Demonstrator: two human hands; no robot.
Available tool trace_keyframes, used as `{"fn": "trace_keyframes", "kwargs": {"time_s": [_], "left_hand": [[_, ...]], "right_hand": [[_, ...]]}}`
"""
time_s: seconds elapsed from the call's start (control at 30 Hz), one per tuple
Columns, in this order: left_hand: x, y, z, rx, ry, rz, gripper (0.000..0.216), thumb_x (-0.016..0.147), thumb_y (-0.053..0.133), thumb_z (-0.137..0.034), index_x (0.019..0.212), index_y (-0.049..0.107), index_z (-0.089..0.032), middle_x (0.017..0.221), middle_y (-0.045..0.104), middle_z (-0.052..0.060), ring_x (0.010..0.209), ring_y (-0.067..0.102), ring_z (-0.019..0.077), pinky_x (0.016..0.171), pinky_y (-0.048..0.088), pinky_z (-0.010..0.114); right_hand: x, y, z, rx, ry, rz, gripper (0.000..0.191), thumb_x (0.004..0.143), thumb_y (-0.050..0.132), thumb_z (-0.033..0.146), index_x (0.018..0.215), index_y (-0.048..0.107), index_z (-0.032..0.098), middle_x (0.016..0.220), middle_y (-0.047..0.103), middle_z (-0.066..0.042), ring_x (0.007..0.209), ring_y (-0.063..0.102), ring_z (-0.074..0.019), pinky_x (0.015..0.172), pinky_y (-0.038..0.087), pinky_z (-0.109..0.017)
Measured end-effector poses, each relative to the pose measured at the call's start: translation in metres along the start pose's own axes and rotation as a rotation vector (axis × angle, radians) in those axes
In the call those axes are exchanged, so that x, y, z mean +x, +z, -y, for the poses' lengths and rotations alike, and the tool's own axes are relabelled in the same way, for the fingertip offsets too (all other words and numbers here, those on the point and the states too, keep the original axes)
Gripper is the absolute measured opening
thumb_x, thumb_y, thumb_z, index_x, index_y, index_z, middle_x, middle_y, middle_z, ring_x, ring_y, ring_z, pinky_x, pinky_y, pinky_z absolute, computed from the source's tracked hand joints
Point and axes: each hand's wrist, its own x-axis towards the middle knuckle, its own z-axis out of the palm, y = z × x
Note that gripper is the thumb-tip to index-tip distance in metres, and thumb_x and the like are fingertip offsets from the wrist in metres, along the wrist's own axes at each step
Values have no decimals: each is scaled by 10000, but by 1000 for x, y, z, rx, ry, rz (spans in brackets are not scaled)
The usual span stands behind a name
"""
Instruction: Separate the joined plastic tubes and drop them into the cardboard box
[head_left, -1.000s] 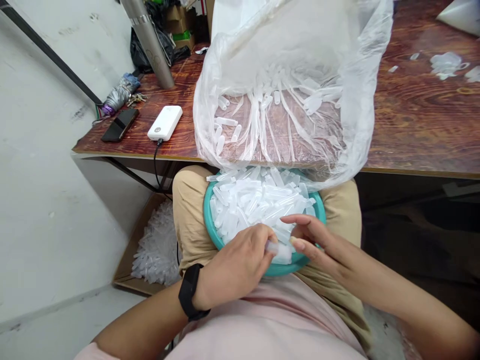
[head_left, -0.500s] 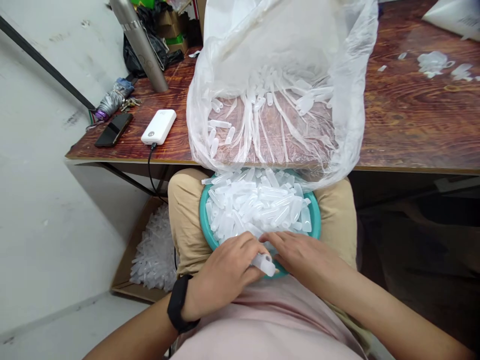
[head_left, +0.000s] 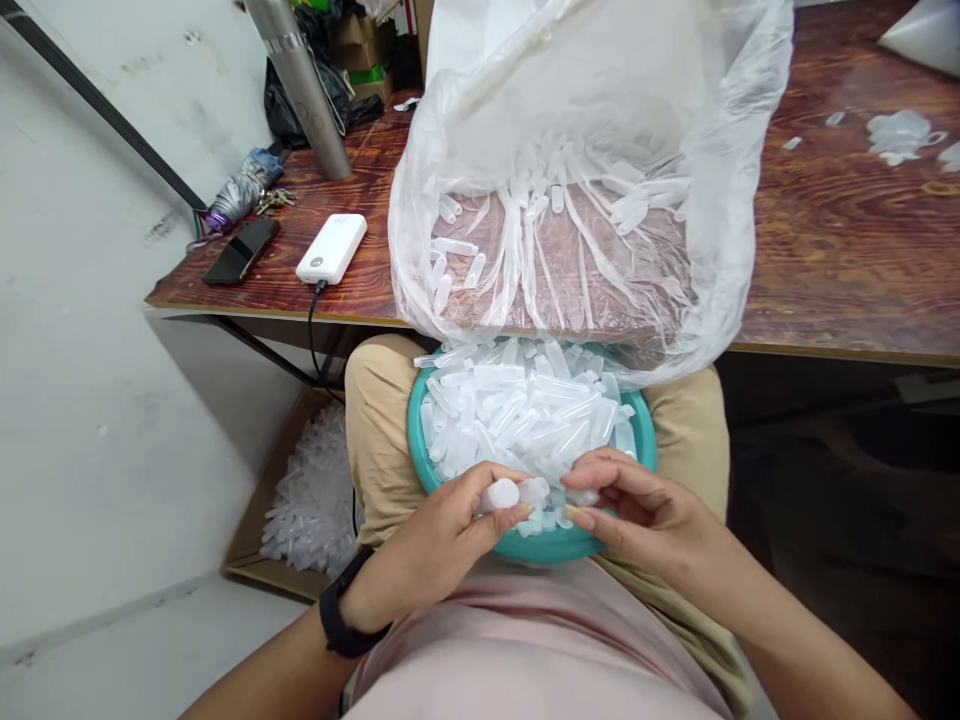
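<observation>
A teal basin [head_left: 551, 547] sits on my lap, heaped with translucent white plastic tubes [head_left: 525, 405]. Over its near edge, my left hand [head_left: 450, 525] is closed around a couple of small plastic tubes [head_left: 500, 495], their ends poking out between thumb and fingers. My right hand [head_left: 656, 510] is just to the right, pinching a small translucent plastic piece [head_left: 583, 496] between thumb and fingertips; its exact shape is partly hidden. The two hands are a little apart, and loose pieces in the basin show between them.
A clear plastic bag [head_left: 727, 260] with several tubes inside lies open on the wooden table [head_left: 840, 270], its mouth over the basin. To the left are a power bank [head_left: 331, 248], phone [head_left: 241, 252], flask [head_left: 307, 100] and umbrella [head_left: 244, 190]. A carton [head_left: 247, 540] of plastic pieces stands on the floor.
My right hand has turned and moved a little to the right, now pinching a piece. My left hand has rotated, so the tubes' ends face up. The camera view has shifted slightly.
</observation>
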Motion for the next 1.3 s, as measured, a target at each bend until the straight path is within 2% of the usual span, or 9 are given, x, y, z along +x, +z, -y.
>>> {"fn": "trace_keyframes", "kwargs": {"time_s": [0.07,0.17,0.37,0.5,0.6,0.7,0.87,1.0,1.3], "left_hand": [[-1,1,0,32,7,-4,257,1024,587,-392,1233,643,-253,1208,710,-6,1080,640,167,961,465,264],[-3,2,4,129,70,16,213,1003,599,-235,1213,634,-243,1221,709,-3,1114,641,167,1004,455,267],[-4,6,15,329,223,12,210,1000,576,-149,1196,626,-203,1184,712,31,1142,633,186,1042,452,304],[-5,14,27,371,268,1,186,1009,587,-209,1186,631,-177,1180,722,64,1122,649,217,1035,476,350],[-6,16,31,385,261,-3,199,1012,587,-223,1202,628,-186,1193,723,64,1136,650,222,1039,482,361],[-4,16,28,390,247,1,173,995,621,-226,1164,638,-191,1181,727,54,1124,656,219,1034,484,356],[-1,15,22,397,264,5,183,983,630,-177,1166,636,-171,1181,727,57,1127,655,216,1028,477,345],[0,14,23,393,270,14,175,989,634,-214,1160,640,-175,1155,728,56,1108,660,218,1011,484,346],[0,15,25,362,223,4,117,976,622,-204,1091,641,-201,1122,734,42,1074,671,218,993,503,353]], "right_hand": [[-7,2,1,-16,-20,-56,217,965,685,373,1168,725,307,1084,663,-44,963,688,-172,782,601,-256],[-14,5,10,-201,-156,9,294,1002,628,274,1279,679,363,1180,658,-39,1132,670,-170,917,585,-255],[-23,17,19,-422,-360,32,404,1037,535,173,1406,546,338,1161,703,-29,1040,726,-131,892,592,-215],[-32,28,6,-435,-150,7,255,1067,487,288,1307,565,322,1038,753,-14,887,760,-158,782,626,-256],[-35,28,0,-456,-44,54,354,1060,485,390,1402,505,302,1108,753,-57,944,765,-206,799,637,-323],[-33,25,0,-471,-95,91,351,1077,437,370,1419,491,311,1228,739,-77,1055,753,-221,868,625,-358],[-26,22,7,-527,-189,51,387,1079,448,383,1460,425,322,1202,756,-68,947,775,-206,776,632,-330],[-27,21,9,-538,-146,94,408,1086,433,384,1486,391,313,1149,777,-56,923,782,-198,761,633,-319],[-26,29,8,-498,-184,70,340,1072,451,365,1403,489,298,1230,749,-77,1018,763,-220,868,613,-362]]}}
